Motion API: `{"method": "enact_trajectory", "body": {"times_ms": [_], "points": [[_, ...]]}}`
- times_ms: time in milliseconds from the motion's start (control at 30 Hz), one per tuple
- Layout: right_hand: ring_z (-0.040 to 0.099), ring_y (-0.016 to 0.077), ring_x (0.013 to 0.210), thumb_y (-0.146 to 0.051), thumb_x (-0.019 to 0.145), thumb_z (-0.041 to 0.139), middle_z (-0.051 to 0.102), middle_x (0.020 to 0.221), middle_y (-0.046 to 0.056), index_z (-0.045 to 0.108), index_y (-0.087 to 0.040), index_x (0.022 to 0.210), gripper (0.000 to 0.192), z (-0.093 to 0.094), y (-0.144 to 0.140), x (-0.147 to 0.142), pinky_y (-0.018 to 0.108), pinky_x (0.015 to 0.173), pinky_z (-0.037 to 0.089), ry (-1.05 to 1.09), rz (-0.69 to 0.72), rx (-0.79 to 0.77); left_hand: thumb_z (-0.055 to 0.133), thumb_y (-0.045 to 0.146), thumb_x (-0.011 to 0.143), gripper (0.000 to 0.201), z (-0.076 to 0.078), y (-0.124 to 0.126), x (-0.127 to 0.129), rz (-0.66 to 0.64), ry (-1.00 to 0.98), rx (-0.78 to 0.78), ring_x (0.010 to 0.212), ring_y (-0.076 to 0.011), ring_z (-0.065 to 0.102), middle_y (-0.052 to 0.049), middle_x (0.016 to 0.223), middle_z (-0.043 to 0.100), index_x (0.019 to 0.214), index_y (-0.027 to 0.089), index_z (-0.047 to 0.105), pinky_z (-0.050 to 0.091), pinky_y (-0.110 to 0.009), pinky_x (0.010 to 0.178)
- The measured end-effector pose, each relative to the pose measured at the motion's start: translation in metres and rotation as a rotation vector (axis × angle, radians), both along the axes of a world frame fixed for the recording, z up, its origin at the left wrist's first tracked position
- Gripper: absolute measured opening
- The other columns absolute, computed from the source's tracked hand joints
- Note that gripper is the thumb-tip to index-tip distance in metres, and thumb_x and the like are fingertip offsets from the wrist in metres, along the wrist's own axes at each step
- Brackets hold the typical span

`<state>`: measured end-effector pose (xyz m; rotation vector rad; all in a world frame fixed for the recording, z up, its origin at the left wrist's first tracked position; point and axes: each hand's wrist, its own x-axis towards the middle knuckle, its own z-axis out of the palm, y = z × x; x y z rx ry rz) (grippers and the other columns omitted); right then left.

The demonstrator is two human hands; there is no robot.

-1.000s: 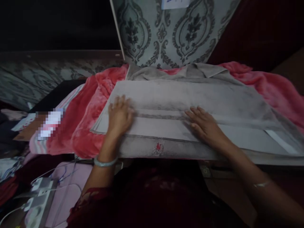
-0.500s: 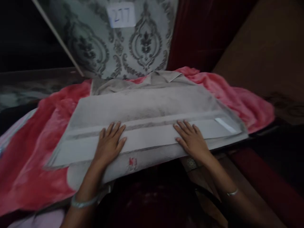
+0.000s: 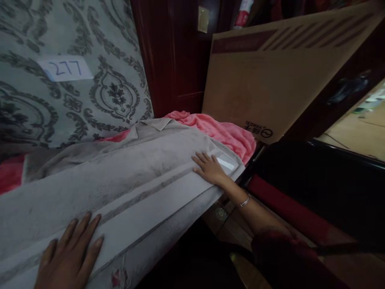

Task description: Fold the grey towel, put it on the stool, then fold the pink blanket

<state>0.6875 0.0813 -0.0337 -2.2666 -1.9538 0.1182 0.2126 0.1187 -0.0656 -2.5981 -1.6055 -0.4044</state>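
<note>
Towel: a grey towel (image 3: 126, 176) lies spread flat, long side running from lower left to the right, over a pink blanket (image 3: 222, 130); a paler band with a dark stripe runs along its near edge, and a small red embroidered mark sits on the hanging near hem at the lower left.
Left hand: the left hand (image 3: 67, 257) rests palm down on the towel's pale band at its lower-left end; fingers (image 3: 87, 226) are spread and flat, gripping nothing.
Right hand: the right hand (image 3: 210, 168) lies palm down near the towel's right end, just beside a white label (image 3: 226, 163) sewn there; its fingers are stretched out flat and slightly apart, holding nothing. A thin bracelet (image 3: 245, 200) circles the wrist, and a dark red sleeve covers the forearm below the towel's near edge.
Blanket: it shows beyond the towel's far edge and past its right end, and again at the far left.
Behind the towel: a patterned grey panel (image 3: 90, 80) stands upright with a paper slip (image 3: 64, 68) reading 277.
Right of the towel: a large cardboard sheet (image 3: 270, 76) leans just past the blanket.
</note>
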Motion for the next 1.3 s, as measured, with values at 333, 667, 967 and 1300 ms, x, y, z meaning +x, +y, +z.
{"method": "enact_trajectory", "body": {"times_ms": [333, 667, 967, 1300], "points": [[0.024, 0.0257, 0.153, -0.041, 0.107, 0.033, 0.029, 0.166, 0.007, 0.034, -0.023, 0.159, 0.056, -0.007, -0.021, 0.096, 0.05, 0.122, 0.022, -0.077, -0.199, 0.006, 0.044, 0.048, 0.087, 0.075, -0.008, 0.002, 0.001, -0.011, -0.11, 0.03, 0.153, -0.0325, 0.026, 0.013, 0.161, 0.028, 0.156, 0.052, 0.015, 0.025, -0.064, 0.12], [0.053, 0.032, 0.126, -0.033, 0.099, 0.05, 0.063, 0.135, 0.016, 0.065, -0.017, 0.132, 0.04, 0.023, -0.01, 0.092, 0.043, 0.1, 0.046, -0.114, -0.376, -0.028, 0.038, 0.052, 0.09, 0.074, -0.009, 0.003, 0.001, -0.046, -0.075, 0.028, 0.155, -0.0277, 0.017, 0.025, 0.159, 0.008, 0.151, 0.064, -0.002, 0.021, -0.061, 0.122], [0.059, 0.0274, 0.12, -0.03, 0.097, 0.053, 0.064, 0.131, 0.016, 0.064, -0.016, 0.131, 0.039, 0.026, -0.003, 0.09, 0.035, 0.095, 0.048, -0.107, -0.439, -0.044, 0.039, 0.052, 0.09, 0.075, -0.02, 0.015, -0.015, -0.036, 0.003, -0.005, 0.155, -0.0275, 0.017, 0.013, 0.163, 0.016, 0.157, 0.053, 0.004, 0.024, -0.062, 0.12], [0.054, 0.0326, 0.126, -0.028, 0.097, 0.052, 0.06, 0.133, 0.022, 0.064, -0.01, 0.13, 0.04, 0.028, -0.002, 0.08, 0.041, 0.098, 0.046, -0.102, -0.481, -0.022, 0.038, 0.051, 0.094, 0.072, -0.006, 0.007, -0.008, -0.032, 0.028, -0.018, 0.155, -0.0291, 0.02, 0.009, 0.166, 0.021, 0.16, 0.051, 0.009, 0.026, -0.065, 0.12]]}}
